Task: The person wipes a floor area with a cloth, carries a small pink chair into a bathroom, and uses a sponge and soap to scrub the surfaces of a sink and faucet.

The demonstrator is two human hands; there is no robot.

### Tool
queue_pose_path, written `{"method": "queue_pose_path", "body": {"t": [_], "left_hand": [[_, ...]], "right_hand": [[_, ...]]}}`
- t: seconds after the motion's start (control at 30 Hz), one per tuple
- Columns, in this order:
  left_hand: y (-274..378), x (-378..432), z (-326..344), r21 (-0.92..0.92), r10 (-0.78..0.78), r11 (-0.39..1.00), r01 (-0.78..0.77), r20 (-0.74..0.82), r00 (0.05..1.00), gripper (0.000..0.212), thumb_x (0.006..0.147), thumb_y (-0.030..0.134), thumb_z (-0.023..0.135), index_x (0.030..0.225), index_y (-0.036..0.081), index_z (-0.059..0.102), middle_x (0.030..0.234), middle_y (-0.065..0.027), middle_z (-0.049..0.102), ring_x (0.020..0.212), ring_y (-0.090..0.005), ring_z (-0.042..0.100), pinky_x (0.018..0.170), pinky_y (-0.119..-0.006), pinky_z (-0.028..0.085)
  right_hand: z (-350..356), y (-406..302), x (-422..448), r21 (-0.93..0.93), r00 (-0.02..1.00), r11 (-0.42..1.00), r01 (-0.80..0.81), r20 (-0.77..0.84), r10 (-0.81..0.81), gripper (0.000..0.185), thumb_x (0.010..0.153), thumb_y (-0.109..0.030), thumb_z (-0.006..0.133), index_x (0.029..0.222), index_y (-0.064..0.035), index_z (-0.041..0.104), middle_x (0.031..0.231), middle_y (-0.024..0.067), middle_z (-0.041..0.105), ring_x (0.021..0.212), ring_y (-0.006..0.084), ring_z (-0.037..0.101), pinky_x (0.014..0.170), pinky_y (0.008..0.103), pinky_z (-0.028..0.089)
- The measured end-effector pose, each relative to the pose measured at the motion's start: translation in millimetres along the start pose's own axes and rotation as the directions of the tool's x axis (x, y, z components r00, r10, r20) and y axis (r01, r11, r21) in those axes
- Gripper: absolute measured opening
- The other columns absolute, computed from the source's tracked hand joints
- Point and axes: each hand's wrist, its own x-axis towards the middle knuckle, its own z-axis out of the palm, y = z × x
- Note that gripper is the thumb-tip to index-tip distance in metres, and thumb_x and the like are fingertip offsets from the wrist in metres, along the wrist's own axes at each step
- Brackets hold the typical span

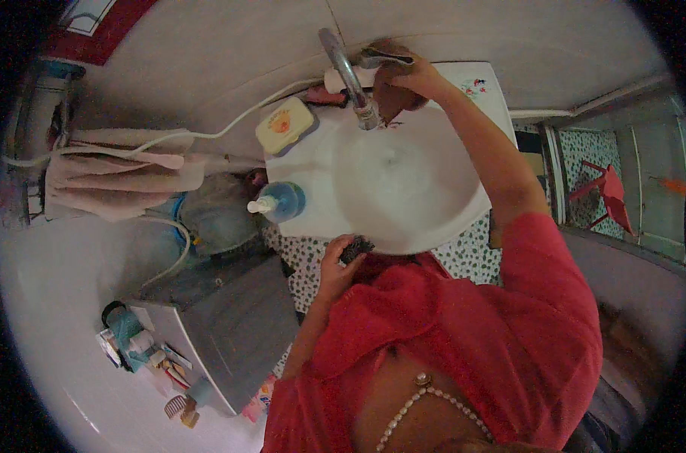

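My left hand (338, 267) is closed on a dark, crumpled scouring pad (356, 249) at the near rim of the white washbasin (413, 187). At the back of the basin, my right hand (415, 76) is at a brown cloth-like item (396, 93), beside the metal faucet (347, 73). The faucet's lever (385, 58) lies over the fingers, so whether they grip the brown item or the lever cannot be told. A yellow soap box (286, 125) and a blue pump bottle (283, 202) stand on the basin's left ledge.
A pink towel (122, 175) hangs at the left, with a white hose (229, 131) running past it. A grey cabinet (235, 328) stands at the lower left, combs and small items beside it. A red plastic stool (612, 198) is visible at the right.
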Motion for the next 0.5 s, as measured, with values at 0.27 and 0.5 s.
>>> {"method": "queue_pose_path", "body": {"t": [0.27,0.5], "left_hand": [[24.8,23.8,-5.6,0.035,0.002,0.999,-0.001,-0.024,1.000,0.038,0.074,0.010,0.068,0.108,0.002,0.053,0.112,-0.0130,0.052,0.104,-0.0243,0.051,0.088,-0.031,0.041],[5.4,2.2,-14.4,0.009,0.048,0.999,-0.048,-0.116,0.992,0.037,0.075,0.012,0.068,0.107,0.002,0.053,0.111,-0.0130,0.052,0.103,-0.0242,0.052,0.087,-0.031,0.042]], "right_hand": [[-6.3,-9.4,22.9,-0.225,0.958,0.936,-0.269,0.036,0.284,0.054,0.063,-0.026,0.070,0.110,-0.0040,0.055,0.094,0.0143,0.062,0.088,0.0252,0.059,0.081,0.0327,0.045],[-1.7,-26.3,12.5,-0.407,0.958,0.872,-0.273,-0.201,0.206,0.036,0.073,-0.024,0.060,0.104,-0.0072,0.056,0.098,0.0141,0.060,0.092,0.0313,0.057,0.076,0.0393,0.047]]}}
